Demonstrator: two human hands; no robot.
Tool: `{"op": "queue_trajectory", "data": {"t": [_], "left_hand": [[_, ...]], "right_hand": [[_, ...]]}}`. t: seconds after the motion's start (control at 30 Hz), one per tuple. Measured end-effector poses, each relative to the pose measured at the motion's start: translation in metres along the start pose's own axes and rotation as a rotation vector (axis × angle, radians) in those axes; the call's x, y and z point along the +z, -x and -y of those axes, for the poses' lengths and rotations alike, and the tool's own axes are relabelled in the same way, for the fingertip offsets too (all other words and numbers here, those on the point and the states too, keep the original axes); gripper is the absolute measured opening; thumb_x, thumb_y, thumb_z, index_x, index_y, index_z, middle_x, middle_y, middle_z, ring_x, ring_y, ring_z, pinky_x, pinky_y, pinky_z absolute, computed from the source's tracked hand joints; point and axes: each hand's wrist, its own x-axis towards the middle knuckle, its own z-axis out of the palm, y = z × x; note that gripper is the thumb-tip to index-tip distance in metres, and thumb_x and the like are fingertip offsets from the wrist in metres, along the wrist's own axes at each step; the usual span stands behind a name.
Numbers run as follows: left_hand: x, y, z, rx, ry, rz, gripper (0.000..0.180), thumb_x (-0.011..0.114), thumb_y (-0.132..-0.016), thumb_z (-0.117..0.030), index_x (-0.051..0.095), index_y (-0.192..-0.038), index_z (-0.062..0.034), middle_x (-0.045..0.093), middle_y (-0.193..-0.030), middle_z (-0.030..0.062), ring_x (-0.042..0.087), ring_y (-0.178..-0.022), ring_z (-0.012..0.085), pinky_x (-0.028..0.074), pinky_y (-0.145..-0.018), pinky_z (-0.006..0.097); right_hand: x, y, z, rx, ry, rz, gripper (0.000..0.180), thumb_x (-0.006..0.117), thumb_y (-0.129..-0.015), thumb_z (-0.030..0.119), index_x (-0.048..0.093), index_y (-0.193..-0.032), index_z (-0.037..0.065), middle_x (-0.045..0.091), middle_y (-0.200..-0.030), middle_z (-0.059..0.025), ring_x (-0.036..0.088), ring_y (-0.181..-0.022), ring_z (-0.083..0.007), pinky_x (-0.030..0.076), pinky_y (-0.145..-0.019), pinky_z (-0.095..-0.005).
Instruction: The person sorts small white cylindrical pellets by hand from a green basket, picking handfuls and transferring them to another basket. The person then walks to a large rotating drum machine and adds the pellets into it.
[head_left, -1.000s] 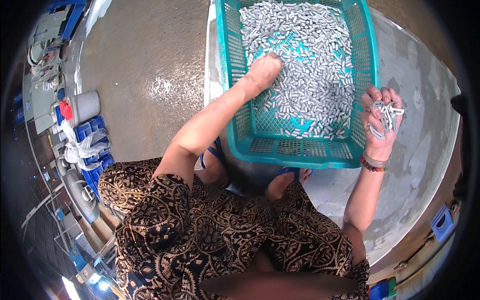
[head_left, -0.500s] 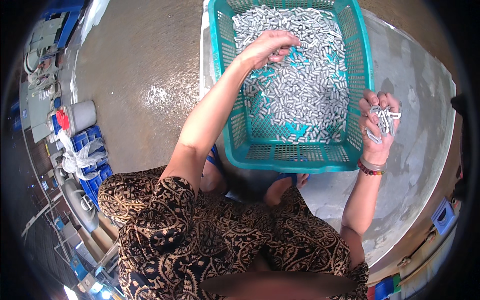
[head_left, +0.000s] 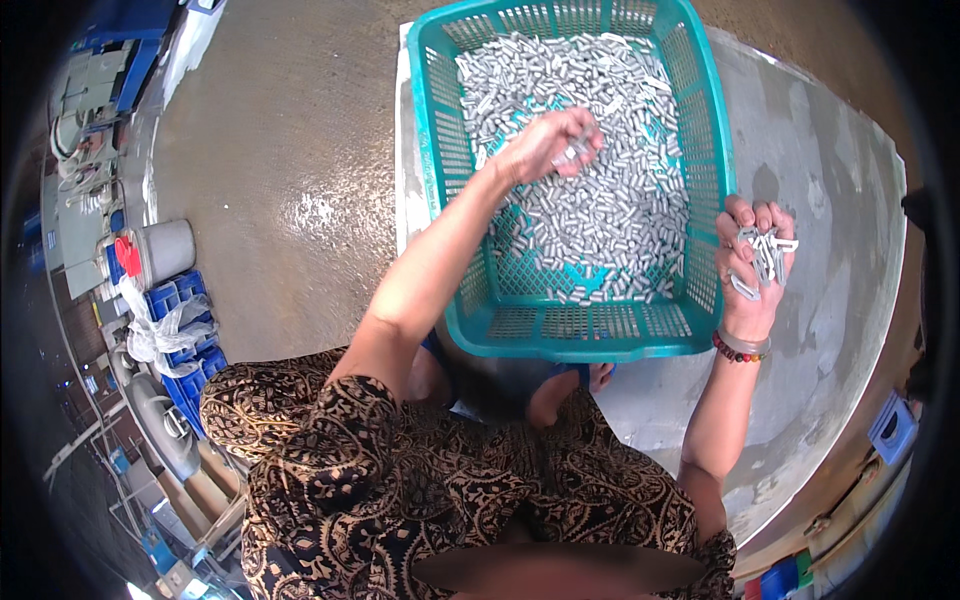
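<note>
A teal plastic basket [head_left: 590, 349] with perforated walls holds a thick layer of small silver metal pieces [head_left: 610, 215], short and rounded like little cylinders. Over the basket's upper middle, my left hand [head_left: 540, 148] is turned palm up with curled fingers around a few of the small pieces [head_left: 575, 150]. Just outside the basket's right wall, my right hand [head_left: 748, 300] cups several flat, elongated silver links [head_left: 768, 255] in its palm, its fingers bent over them. Their exact kind is too small to make out.
The basket stands on a grey slab [head_left: 800, 180] with a pale edge. Wet brown floor [head_left: 270, 150] lies to the left. Farther left are a grey bucket [head_left: 165, 248] and blue crates [head_left: 180, 290] with clear plastic on them. A blue plastic object [head_left: 890, 428] sits at far right.
My left hand has turned its palm up and now shows small pieces within its curled fingers. The basket appears slightly lower in view. My right hand keeps its hold on the links.
</note>
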Motion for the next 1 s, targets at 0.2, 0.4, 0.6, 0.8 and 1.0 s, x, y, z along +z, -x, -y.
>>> {"op": "queue_trajectory", "data": {"t": [0.2,0.4,0.6,0.8,1.0], "left_hand": [[0.011,-0.019,0.006,0.0,-0.103,0.012,0.03,0.04,-0.084,-0.025,0.059,-0.085,-0.0023,0.06,-0.077,0.0101,0.054,-0.064,0.0218,0.042,-0.047,0.03],[0.04,-0.035,0.031,0.177,-1.514,-0.488,0.021,0.05,-0.079,-0.014,0.065,-0.071,-0.0023,0.063,-0.077,0.0198,0.062,-0.077,0.0368,0.05,-0.066,0.044],[0.057,-0.036,0.035,0.268,-1.681,-0.395,0.011,0.056,-0.065,0.003,0.062,-0.074,0.0011,0.062,-0.078,0.021,0.063,-0.073,0.0357,0.051,-0.061,0.043],[0.087,0.012,0.065,0.325,-1.387,-0.149,0.016,0.063,-0.075,-0.017,0.059,-0.078,-0.0014,0.061,-0.075,0.0192,0.061,-0.071,0.0355,0.049,-0.066,0.042],[0.047,0.03,0.04,0.107,-1.126,-0.327,0.042,0.055,-0.083,-0.041,0.057,-0.081,0.0012,0.061,-0.074,0.0204,0.061,-0.073,0.0359,0.048,-0.067,0.043]], "right_hand": [[-0.002,-0.002,0.001,-0.017,0.009,0.003,0.028,0.042,-0.09,0.018,0.04,-0.07,-0.002,0.037,-0.082,-0.0142,0.039,-0.061,-0.0196,0.029,-0.026,-0.0194],[-0.005,0.003,0.006,-0.021,-0.015,0.001,0.028,0.042,-0.09,0.018,0.04,-0.071,-0.002,0.037,-0.083,-0.014,0.039,-0.062,-0.0195,0.029,-0.026,-0.0193],[-0.003,0.001,0.001,-0.033,0.032,-0.016,0.028,0.041,-0.091,0.018,0.04,-0.071,-0.002,0.037,-0.082,-0.0139,0.038,-0.062,-0.0192,0.029,-0.027,-0.0191],[-0.004,-0.001,-0.002,-0.017,0.033,-0.008,0.029,0.041,-0.091,0.019,0.04,-0.07,-0.002,0.037,-0.082,-0.014,0.039,-0.063,-0.019,0.03,-0.026,-0.019],[-0.003,0.002,-0.002,-0.025,0.021,-0.033,0.028,0.041,-0.09,0.018,0.04,-0.071,-0.002,0.037,-0.082,-0.0141,0.039,-0.063,-0.0193,0.028,-0.027,-0.019]]}}
